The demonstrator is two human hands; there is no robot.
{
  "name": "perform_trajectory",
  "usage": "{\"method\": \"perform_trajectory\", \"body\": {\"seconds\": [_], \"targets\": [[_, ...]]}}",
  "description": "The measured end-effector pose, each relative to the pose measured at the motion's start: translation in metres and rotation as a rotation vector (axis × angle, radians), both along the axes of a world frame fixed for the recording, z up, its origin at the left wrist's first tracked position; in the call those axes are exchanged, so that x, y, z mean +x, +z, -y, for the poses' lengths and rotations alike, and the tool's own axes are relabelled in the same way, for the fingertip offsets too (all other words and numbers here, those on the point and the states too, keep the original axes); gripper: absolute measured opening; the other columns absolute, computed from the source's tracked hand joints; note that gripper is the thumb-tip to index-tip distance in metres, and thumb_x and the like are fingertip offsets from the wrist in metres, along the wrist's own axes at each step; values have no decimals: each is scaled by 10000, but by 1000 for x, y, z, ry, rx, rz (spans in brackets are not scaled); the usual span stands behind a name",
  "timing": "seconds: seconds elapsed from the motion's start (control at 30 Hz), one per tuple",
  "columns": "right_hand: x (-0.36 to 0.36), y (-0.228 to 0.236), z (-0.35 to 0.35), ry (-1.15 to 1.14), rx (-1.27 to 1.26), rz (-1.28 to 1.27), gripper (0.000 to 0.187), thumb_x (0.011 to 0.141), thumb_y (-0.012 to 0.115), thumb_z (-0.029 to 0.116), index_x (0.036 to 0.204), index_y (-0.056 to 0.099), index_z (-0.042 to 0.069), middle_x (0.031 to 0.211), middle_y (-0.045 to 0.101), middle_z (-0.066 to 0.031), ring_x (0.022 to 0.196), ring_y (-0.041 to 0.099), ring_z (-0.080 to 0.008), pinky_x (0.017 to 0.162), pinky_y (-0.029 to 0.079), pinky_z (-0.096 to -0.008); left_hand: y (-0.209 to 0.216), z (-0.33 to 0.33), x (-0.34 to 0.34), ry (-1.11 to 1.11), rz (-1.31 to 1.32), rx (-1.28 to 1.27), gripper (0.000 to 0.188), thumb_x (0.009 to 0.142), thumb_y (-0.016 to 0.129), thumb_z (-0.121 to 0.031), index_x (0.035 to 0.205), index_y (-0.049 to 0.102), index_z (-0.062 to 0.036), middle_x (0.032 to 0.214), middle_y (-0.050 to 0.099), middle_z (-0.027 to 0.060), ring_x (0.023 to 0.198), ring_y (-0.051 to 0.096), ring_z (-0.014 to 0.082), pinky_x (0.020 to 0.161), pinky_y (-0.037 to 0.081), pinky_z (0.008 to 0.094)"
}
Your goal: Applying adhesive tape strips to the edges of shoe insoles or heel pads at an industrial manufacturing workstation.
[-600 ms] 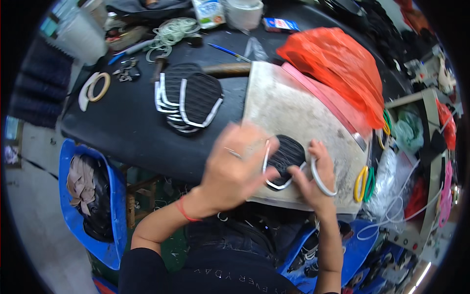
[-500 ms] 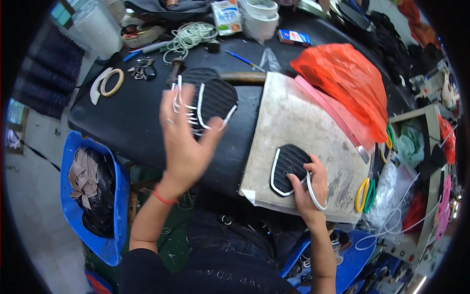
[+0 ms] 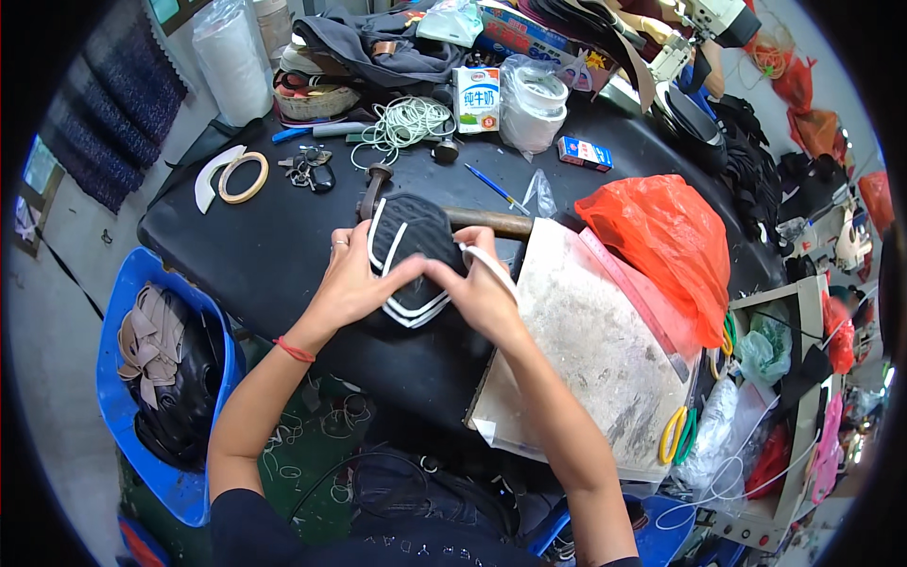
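Note:
My left hand (image 3: pixel 345 288) and my right hand (image 3: pixel 477 288) are closed on opposite sides of a stack of rounded black quilted pieces (image 3: pixel 416 227) edged with white piping. Both thumbs lie on top and nearly meet in the middle. More than one white edge shows along the near end, so the pieces overlap; their exact number is hidden. A loose end of white piping (image 3: pixel 489 267) curves over the back of my right hand. Just behind the stack lies a hammer, its metal head (image 3: pixel 375 184) at the left and its wooden handle (image 3: pixel 491 222) reaching right.
A worn pale board (image 3: pixel 586 350) lies on the black table (image 3: pixel 312 255) at the right, under a red plastic bag (image 3: pixel 661 246) and a pink ruler strip (image 3: pixel 633 302). Keys (image 3: pixel 310 170), tape (image 3: pixel 243 178) and tangled cord (image 3: pixel 406 128) sit behind. A blue bin (image 3: pixel 118 378) stands left.
My right hand has carried the black piece from the board left onto the other pieces. My left hand has come down onto the stack, and the view has tilted up.

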State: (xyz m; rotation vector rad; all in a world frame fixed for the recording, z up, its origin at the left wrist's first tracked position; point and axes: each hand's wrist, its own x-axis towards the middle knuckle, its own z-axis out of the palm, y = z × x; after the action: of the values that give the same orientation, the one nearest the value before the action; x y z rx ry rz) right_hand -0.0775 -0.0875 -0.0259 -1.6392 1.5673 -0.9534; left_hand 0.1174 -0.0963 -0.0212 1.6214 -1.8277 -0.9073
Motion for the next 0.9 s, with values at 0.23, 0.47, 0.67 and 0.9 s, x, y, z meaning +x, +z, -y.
{"method": "perform_trajectory", "body": {"seconds": [0.23, 0.47, 0.67, 0.9], "targets": [[-17, 13, 35, -65, 178, 110, 719, 868, 627, 597, 1176, 471, -34, 1029, 660, -201, 936, 650, -256, 833, 502, -355, -4, -9, -18, -19, -120, -53, 812, 746, 817, -361, 1371, 456, 11, 1254, 535, 232, 1215, 394, 339, 1074, 337, 423], [-18, -4, 22, 228, 239, 34, 938, 648, 750, 691, 1165, 561, -68, 1179, 617, -255, 1118, 610, -325, 960, 455, -369, -16, -63, -16, -75, -266, -60, 851, 756, 804, -218, 1430, 337, 12, 1422, 350, 207, 1339, 375, 333, 1110, 322, 412], [-22, 25, -28, 223, 97, 364, 658, 689, 856, 419, 1092, 526, 16, 1002, 601, -108, 947, 598, -197, 844, 483, -323, 13, -73, -34, -87, -542, -66, 1117, 642, 855, -58, 1507, 150, -32, 1336, 450, 196, 1230, 502, 285, 1057, 401, 403], [-57, 14, -79, -105, -162, 581, 481, 1042, 383, 472, 1257, 391, 42, 1250, 559, -147, 1230, 483, -225, 1064, 333, -381, 36, -56, -67, -478, -135, -311, 1012, 651, 788, -58, 1499, 237, -35, 1301, 466, 212, 1222, 459, 372, 1071, 347, 436]]}}
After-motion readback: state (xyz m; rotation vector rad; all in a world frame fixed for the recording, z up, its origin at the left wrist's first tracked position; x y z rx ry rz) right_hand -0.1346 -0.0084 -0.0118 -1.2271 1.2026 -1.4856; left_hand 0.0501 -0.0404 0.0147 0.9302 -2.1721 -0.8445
